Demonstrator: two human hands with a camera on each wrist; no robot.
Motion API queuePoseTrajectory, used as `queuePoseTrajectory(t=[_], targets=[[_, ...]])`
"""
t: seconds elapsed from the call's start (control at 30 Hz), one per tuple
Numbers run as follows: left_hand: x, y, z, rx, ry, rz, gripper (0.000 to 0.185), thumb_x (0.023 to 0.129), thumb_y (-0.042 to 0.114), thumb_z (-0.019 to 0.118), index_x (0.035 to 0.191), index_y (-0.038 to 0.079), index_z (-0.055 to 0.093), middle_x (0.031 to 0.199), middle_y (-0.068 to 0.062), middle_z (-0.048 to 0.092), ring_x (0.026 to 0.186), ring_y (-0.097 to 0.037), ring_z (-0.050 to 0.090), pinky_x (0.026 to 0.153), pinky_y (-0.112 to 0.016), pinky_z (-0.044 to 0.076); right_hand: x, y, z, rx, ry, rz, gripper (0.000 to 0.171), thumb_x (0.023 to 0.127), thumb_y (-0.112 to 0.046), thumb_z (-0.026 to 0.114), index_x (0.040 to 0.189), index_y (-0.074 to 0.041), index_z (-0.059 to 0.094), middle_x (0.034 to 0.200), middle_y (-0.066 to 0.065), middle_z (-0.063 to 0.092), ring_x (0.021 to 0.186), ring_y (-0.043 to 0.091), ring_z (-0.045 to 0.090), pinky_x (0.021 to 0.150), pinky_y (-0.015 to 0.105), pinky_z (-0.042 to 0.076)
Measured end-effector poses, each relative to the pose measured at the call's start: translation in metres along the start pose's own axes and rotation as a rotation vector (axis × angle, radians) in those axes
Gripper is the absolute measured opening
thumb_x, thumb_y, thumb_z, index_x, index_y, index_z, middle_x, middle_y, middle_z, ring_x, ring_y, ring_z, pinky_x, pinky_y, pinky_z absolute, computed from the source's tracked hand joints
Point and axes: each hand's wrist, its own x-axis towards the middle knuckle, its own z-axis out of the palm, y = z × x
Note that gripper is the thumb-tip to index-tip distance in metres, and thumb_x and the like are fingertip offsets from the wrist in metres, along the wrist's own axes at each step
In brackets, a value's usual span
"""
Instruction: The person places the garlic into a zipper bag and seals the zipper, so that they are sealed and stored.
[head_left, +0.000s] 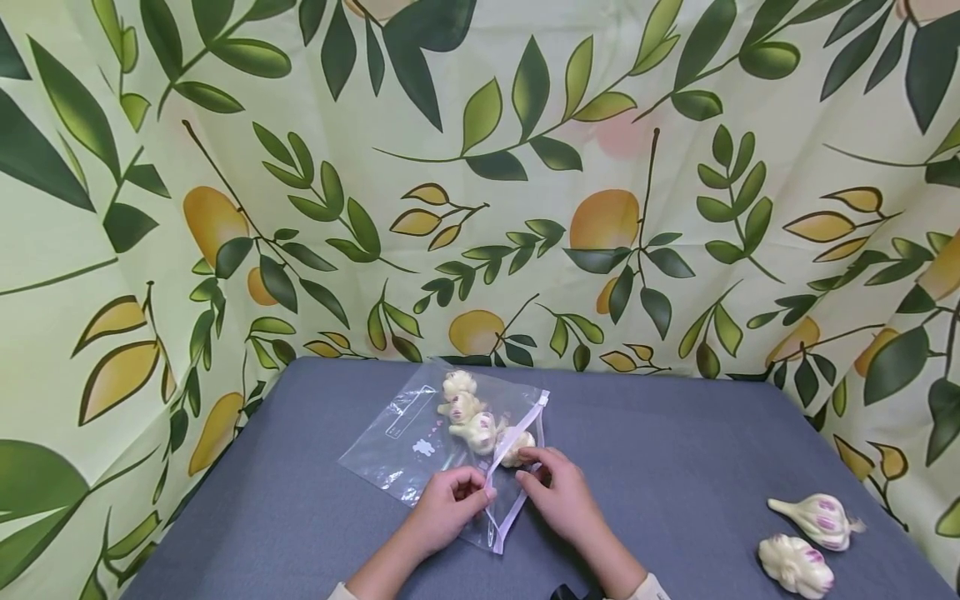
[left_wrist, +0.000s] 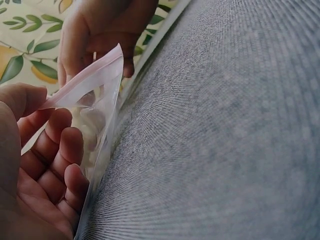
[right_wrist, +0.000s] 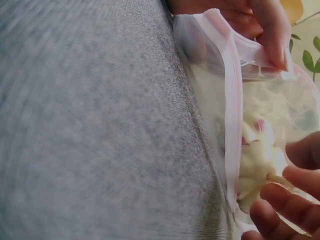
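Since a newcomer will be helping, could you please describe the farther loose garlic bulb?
On the grey table, look far right of the clear bag. There, the farther garlic bulb has a long stem pointing left, while the nearer bulb shows none.

Illegible tiny print [head_left: 397,432] on bag [head_left: 442,456]

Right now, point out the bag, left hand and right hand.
Bag [head_left: 441,465]: head view, clear plastic side.
Left hand [head_left: 442,510]: head view, back of hand.
Right hand [head_left: 564,493]: head view, back of hand.
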Motion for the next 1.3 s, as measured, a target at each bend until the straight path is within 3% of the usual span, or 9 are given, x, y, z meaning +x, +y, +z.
queuePoseTrajectory(t=[0.1, 0.23, 0.37, 0.47, 0.67, 0.9, 1.1, 1.3], targets=[[-0.001, 0.002, -0.001, -0.019, -0.003, -0.007, 0.011, 0.09, 0.008, 0.068, 0.085, -0.001, 0.065, 0.066, -0.013, 0.057, 0.057, 0.001, 0.048, 0.054, -0.016, 0.042, -0.001, -0.001, 0.0, -0.087, -0.007, -0.034, 0.027, 0.083, -0.015, 0.075, 0.11, -0.012, 0.072, 0.1, -0.001, 0.068, 0.081, 0.009, 0.059, 0.071, 0.027, 0.049], [0.0, 0.002, -0.001, -0.033, -0.003, 0.025, 0.01, 0.09, 0.008, 0.067, 0.085, -0.001, 0.065, 0.066, -0.016, 0.057, 0.057, 0.001, 0.049, 0.052, -0.018, 0.043, -0.006, -0.004, 0.002, -0.177, -0.136, -0.13, 0.04, 0.085, -0.026, 0.073, 0.122, -0.013, 0.068, 0.12, -0.001, 0.067, 0.102, 0.017, 0.06, 0.088, 0.037, 0.05], [0.0, 0.002, -0.001, -0.039, -0.001, 0.03, 0.011, 0.09, 0.009, 0.068, 0.085, 0.0, 0.065, 0.066, -0.017, 0.057, 0.057, 0.001, 0.05, 0.052, -0.017, 0.043, -0.011, -0.007, 0.003, -0.201, -0.234, -0.205, 0.049, 0.085, -0.031, 0.072, 0.129, -0.01, 0.064, 0.129, 0.004, 0.065, 0.114, 0.023, 0.057, 0.097, 0.042, 0.047], [-0.001, 0.003, -0.001, -0.039, -0.002, 0.025, 0.012, 0.09, 0.01, 0.069, 0.085, 0.0, 0.066, 0.067, -0.017, 0.058, 0.057, 0.001, 0.05, 0.053, -0.017, 0.043, -0.012, -0.009, 0.003, -0.179, -0.251, -0.197, 0.049, 0.086, -0.032, 0.071, 0.129, -0.01, 0.063, 0.13, 0.005, 0.064, 0.114, 0.024, 0.056, 0.097, 0.042, 0.047], [-0.001, 0.0, -0.001, -0.031, 0.002, 0.036, 0.01, 0.09, 0.008, 0.067, 0.084, 0.0, 0.065, 0.066, -0.017, 0.057, 0.056, 0.001, 0.048, 0.051, -0.018, 0.043, -0.007, -0.007, -0.001, -0.119, -0.171, -0.122, 0.038, 0.086, -0.027, 0.073, 0.121, -0.014, 0.068, 0.122, 0.001, 0.067, 0.106, 0.02, 0.06, 0.092, 0.041, 0.049], [-0.001, 0.001, -0.001, -0.02, 0.016, 0.006, 0.011, 0.089, 0.008, 0.068, 0.083, 0.0, 0.065, 0.065, -0.015, 0.057, 0.055, 0.001, 0.048, 0.051, -0.018, 0.042, 0.002, -0.003, -0.014, -0.059, -0.086, -0.074, 0.023, 0.085, -0.02, 0.075, 0.107, -0.015, 0.073, 0.099, 0.0, 0.07, 0.081, 0.01, 0.06, 0.072, 0.028, 0.05], [-0.001, 0.001, 0.0, -0.022, 0.029, 0.0, 0.011, 0.089, 0.008, 0.069, 0.084, 0.0, 0.065, 0.065, -0.014, 0.058, 0.055, 0.001, 0.048, 0.051, -0.017, 0.042, 0.009, -0.003, -0.036, -0.068, -0.037, 0.016, 0.018, 0.086, -0.018, 0.074, 0.103, -0.012, 0.074, 0.097, -0.001, 0.072, 0.083, 0.008, 0.062, 0.071, 0.027, 0.051], [-0.001, 0.003, 0.0, -0.024, 0.03, -0.02, 0.01, 0.088, 0.009, 0.07, 0.084, 0.0, 0.066, 0.065, -0.012, 0.058, 0.055, 0.001, 0.049, 0.052, -0.016, 0.042, 0.015, 0.003, -0.071, -0.17, 0.036, 0.073, 0.022, 0.091, -0.019, 0.069, 0.11, -0.009, 0.072, 0.106, 0.004, 0.072, 0.092, 0.019, 0.065, 0.079, 0.038, 0.053]])
